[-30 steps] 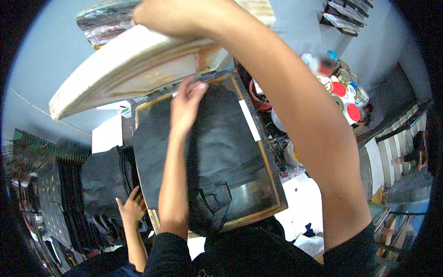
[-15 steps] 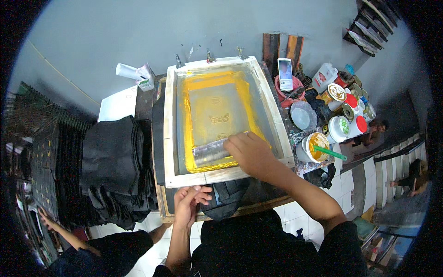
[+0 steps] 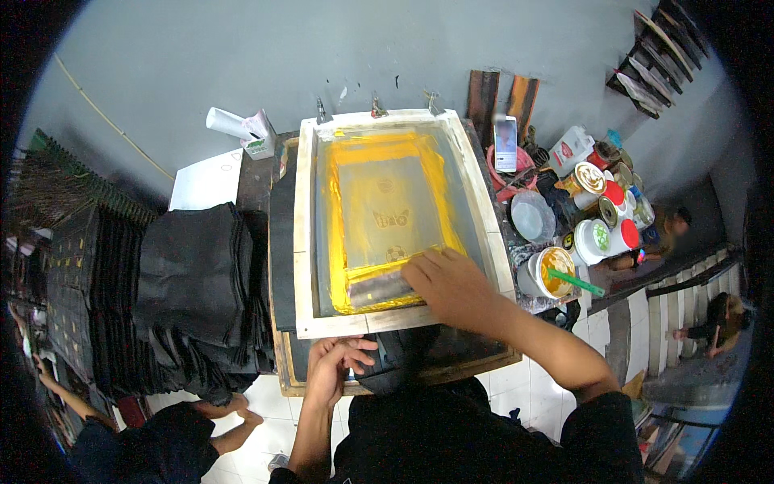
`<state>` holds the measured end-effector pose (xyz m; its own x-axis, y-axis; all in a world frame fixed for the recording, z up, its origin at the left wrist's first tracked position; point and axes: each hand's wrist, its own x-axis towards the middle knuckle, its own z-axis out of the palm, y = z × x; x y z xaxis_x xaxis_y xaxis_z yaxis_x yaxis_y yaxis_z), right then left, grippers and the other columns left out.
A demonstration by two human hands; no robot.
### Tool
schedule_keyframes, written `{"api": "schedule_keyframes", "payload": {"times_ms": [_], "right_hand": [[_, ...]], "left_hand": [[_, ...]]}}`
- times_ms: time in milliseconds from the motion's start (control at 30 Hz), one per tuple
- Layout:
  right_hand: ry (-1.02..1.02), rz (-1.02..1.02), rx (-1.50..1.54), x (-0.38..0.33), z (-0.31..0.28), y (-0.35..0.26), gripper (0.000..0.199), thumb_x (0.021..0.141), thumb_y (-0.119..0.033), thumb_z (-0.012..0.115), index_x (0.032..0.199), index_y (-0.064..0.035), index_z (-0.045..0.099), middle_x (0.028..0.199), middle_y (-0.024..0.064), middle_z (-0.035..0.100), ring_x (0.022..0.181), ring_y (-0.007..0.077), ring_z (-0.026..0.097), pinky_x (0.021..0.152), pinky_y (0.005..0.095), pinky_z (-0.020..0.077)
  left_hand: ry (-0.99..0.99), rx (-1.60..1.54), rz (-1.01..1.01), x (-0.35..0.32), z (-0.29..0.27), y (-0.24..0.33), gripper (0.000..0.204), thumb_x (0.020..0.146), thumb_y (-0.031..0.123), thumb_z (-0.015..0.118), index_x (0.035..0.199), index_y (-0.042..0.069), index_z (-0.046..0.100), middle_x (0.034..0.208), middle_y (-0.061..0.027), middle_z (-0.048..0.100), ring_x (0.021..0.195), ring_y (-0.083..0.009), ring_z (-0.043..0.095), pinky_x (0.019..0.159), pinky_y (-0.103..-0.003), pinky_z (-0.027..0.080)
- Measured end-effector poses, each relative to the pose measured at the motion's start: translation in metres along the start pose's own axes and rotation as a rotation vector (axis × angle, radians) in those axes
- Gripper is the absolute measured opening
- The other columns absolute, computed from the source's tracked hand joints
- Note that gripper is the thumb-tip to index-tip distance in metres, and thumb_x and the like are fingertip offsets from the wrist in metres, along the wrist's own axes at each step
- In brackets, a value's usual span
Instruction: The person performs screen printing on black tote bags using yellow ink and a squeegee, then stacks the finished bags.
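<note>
A white-framed printing screen [image 3: 301,242] lies on the table before me, its mesh [image 3: 375,189] smeared with yellow ink around small printed motifs. My right hand [image 3: 443,282] grips a squeegee [image 3: 377,286], the grey blade-like bar lying across the near end of the mesh in the yellow ink. Its right end is hidden under my fingers. Just below the screen's near edge is my left hand [image 3: 339,365], fingers loosely bent and apart, with nothing visible in it. Beside its fingertips, black fabric [image 3: 395,363] hangs over the table's near edge.
Stacks of black fabric pieces [image 3: 193,274] stand at left. Along the right are an ink tub [image 3: 535,274] with a green stick [image 3: 576,282], a clear bowl [image 3: 532,216], a phone [image 3: 505,145] and several cans. Clamps [image 3: 377,105] line the screen's far edge. Another person [image 3: 153,444] is at lower left.
The squeegee has come slightly nearer to me with my right hand, and more motifs show on the mesh. My left hand stays near the edge. The person at lower left has shifted.
</note>
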<state>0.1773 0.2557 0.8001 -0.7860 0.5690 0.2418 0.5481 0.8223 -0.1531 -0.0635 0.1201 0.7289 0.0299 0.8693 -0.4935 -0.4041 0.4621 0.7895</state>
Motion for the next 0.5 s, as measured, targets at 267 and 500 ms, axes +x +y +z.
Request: {"api": "schedule_keyframes", "payload": {"times_ms": [267, 500], "right_hand": [[-0.142, 0.17, -0.119, 0.133, 0.022, 0.134, 0.026, 0.087, -0.012, 0.063, 0.111, -0.0038, 0.06, 0.113, 0.0192, 0.067, 0.109, 0.0389, 0.065, 0.091, 0.0503, 0.0524], [-0.122, 0.238, 0.07, 0.2, 0.02, 0.201, 0.033, 0.089, -0.022, 0.068, 0.112, -0.0005, 0.059, 0.104, 0.0246, 0.07, 0.101, 0.0444, 0.065, 0.088, 0.0539, 0.0495]], "left_hand": [[0.052, -0.124, -0.048, 0.002, 0.001, -0.006, 0.037, 0.087, 0.01, 0.05, 0.104, -0.02, 0.063, 0.103, -0.0322, 0.072, 0.08, -0.0324, 0.076, 0.07, -0.034, 0.064], [0.075, -0.558, -0.25, -0.004, 0.001, -0.007, 0.048, 0.09, 0.009, 0.042, 0.127, -0.02, 0.049, 0.132, -0.0372, 0.059, 0.13, -0.0448, 0.057, 0.111, -0.051, 0.049]]}}
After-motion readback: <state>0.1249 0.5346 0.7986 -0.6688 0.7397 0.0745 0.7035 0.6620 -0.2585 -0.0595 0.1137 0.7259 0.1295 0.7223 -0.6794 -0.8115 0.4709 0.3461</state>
